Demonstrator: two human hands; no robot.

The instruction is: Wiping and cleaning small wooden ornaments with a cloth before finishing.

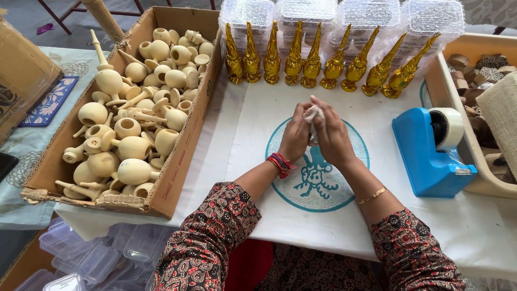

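Note:
My left hand (294, 136) and my right hand (331, 136) are pressed together over the middle of a white cloth (247, 124) with a teal round print. Between the fingers they hold a small pale object (314, 114), mostly hidden by both hands; its shape cannot be made out. A row of several gold-wrapped cone-shaped pieces (318, 62) stands just beyond the hands. A cardboard box (180, 156) full of plain wooden pieces (132, 113) with stems sits to the left of my left hand.
A blue tape dispenser (428, 148) stands to the right of my right hand. Clear plastic lidded boxes (344, 13) are stacked behind the gold pieces. A beige tray (487, 178) with brown items lies at the far right. More clear boxes (97, 253) lie below the table.

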